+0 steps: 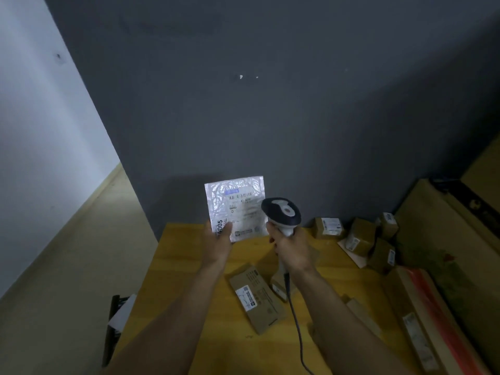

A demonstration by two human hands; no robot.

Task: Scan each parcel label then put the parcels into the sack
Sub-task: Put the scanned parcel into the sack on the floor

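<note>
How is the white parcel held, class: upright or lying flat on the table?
Upright. The left hand pinches the white parcel by its lower corner, above the table, label facing the camera.

Over tabletop (189,266) far edge: pouch (234,208), w/ scanner (282,212) just R of it. On tabletop below both: flat box (257,301). Far R by wall (270,104): small boxes (361,235). Near R: long parcel (422,320).

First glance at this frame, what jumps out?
Dead centre, the left hand holds up a silvery parcel, label facing the camera. The right hand grips a corded scanner right beside it. Below them, brown cardboard parcels lie on the yellow table, with a pile of boxes at its far right.
</note>
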